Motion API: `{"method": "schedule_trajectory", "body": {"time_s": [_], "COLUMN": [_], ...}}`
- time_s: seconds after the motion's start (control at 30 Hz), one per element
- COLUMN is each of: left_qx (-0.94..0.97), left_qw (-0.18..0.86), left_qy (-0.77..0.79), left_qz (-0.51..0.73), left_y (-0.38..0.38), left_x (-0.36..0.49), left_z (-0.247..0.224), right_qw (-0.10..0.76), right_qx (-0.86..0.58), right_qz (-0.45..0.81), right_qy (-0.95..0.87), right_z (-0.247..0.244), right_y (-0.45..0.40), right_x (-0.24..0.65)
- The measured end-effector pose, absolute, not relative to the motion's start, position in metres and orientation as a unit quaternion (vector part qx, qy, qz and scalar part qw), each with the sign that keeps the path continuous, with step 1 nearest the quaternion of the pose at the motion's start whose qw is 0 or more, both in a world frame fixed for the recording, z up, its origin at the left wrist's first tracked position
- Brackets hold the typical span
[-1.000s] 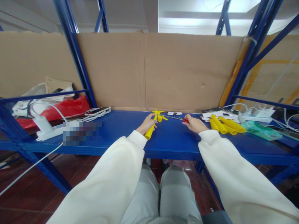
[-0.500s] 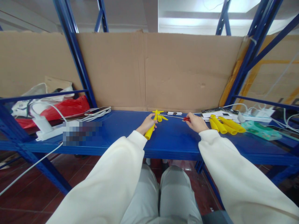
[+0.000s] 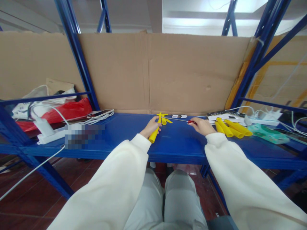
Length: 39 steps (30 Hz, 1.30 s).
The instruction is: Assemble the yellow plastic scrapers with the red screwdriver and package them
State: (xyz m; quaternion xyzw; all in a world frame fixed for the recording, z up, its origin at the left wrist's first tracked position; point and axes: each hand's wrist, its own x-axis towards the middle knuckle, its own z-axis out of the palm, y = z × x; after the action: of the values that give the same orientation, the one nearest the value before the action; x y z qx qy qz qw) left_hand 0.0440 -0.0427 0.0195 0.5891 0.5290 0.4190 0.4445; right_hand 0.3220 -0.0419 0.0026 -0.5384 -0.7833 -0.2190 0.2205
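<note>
My left hand (image 3: 151, 126) is closed around a yellow plastic part (image 3: 153, 137) with tube-like legs and a crosspiece at its far end. Its wide round end points toward me, over the blue shelf top. In my right hand (image 3: 200, 126) is a screwdriver (image 3: 191, 121), gripped by its red handle. The thin metal shaft runs left and its tip meets the yellow part near my left fingers. Exactly where the tip sits is too small to make out.
Several yellow tubes (image 3: 231, 128) lie to the right, beside a green plastic packet (image 3: 270, 134) and printed papers (image 3: 218, 116). A small black-and-white item (image 3: 179, 116) rests by the cardboard wall (image 3: 187, 73). Power strips with cables and a red bag (image 3: 69, 111) are toward the sides.
My right hand has shifted slightly to the right, its fingers loosened a little along the screwdriver handle. My left hand and the yellow part stay in place.
</note>
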Motion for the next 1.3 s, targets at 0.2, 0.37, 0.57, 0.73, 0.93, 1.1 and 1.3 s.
{"method": "schedule_trajectory", "body": {"time_s": [0.2,0.37,0.57,0.73,0.93,1.1,1.3], "left_qx": [0.592,0.596,0.596,0.595,0.598,0.599,0.593], "left_qw": [0.445,0.449,0.448,0.449,0.447,0.444,0.45], "left_qy": [0.521,0.516,0.515,0.512,0.512,0.516,0.51], "left_qz": [0.425,0.42,0.423,0.426,0.424,0.423,0.431], "left_y": [-0.039,-0.037,-0.03,-0.029,-0.03,-0.031,-0.031], "left_x": [0.043,0.042,0.041,0.041,0.041,0.042,0.043], "left_z": [0.016,0.015,0.011,0.01,0.011,0.011,0.011], "right_qw": [0.212,0.221,0.241,0.26,0.265,0.248,0.253], "right_qx": [-0.563,-0.552,-0.533,-0.512,-0.531,-0.542,-0.518], "right_qz": [-0.201,-0.219,-0.19,-0.165,-0.165,-0.18,-0.187], "right_qy": [-0.773,-0.773,-0.789,-0.802,-0.788,-0.783,-0.795], "right_z": [0.003,0.002,0.0,-0.002,-0.003,-0.001,-0.001], "right_y": [-0.041,-0.04,-0.037,-0.034,-0.032,-0.035,-0.038], "right_x": [0.321,0.322,0.325,0.326,0.326,0.324,0.323]}}
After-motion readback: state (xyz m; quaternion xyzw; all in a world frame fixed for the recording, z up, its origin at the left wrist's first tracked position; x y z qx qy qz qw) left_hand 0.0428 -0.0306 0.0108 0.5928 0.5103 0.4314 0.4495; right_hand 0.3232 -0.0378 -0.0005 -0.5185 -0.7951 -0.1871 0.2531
